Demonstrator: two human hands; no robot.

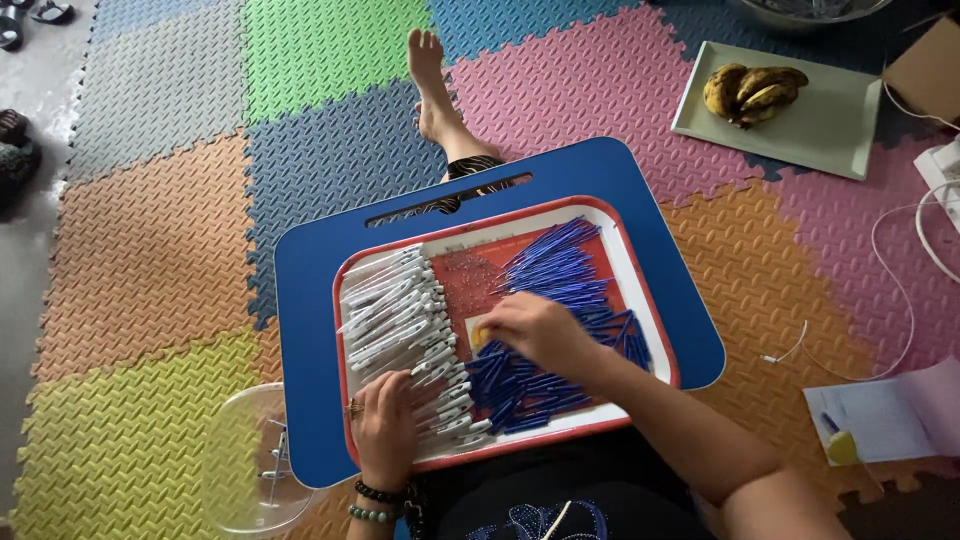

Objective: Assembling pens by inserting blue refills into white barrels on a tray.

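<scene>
Left fingers: the left hand [383,428] lies palm down on the near end of the white pen parts [400,320], fingers close together and flat on them; whether any piece is pinched under them cannot be told.
Right fingers: the right hand [535,330] reaches across the middle of the tray, fingers curled together just beside a small yellow thing [480,334]; what they grip, if anything, is hidden.
White pen parts: a long row, packed side by side, filling the left part of the tray.
Blue pen parts [560,275]: a loose heap of thin blue sticks over the right half of the tray, running under the right hand and down to the near edge.
Small clear bits [468,275]: a scattered patch between the white row and the blue heap.
Tray [640,290]: red inside with a pale rim, lying on the lap desk.
Lap desk [310,300]: blue, with a slot along its far side, across the person's legs; one bare foot [430,75] stretches out beyond it.
Wrist: bead bracelets [378,500] on the left arm, a ring on one finger.
Clear bowl [245,460]: on the floor, left of the lap desk, near the left hand.
Floor: foam mat squares [150,250] in many colours.
Far right: a pale green tray [830,120] with darkened bananas [750,92], white cables [900,290], and papers [880,415].
</scene>
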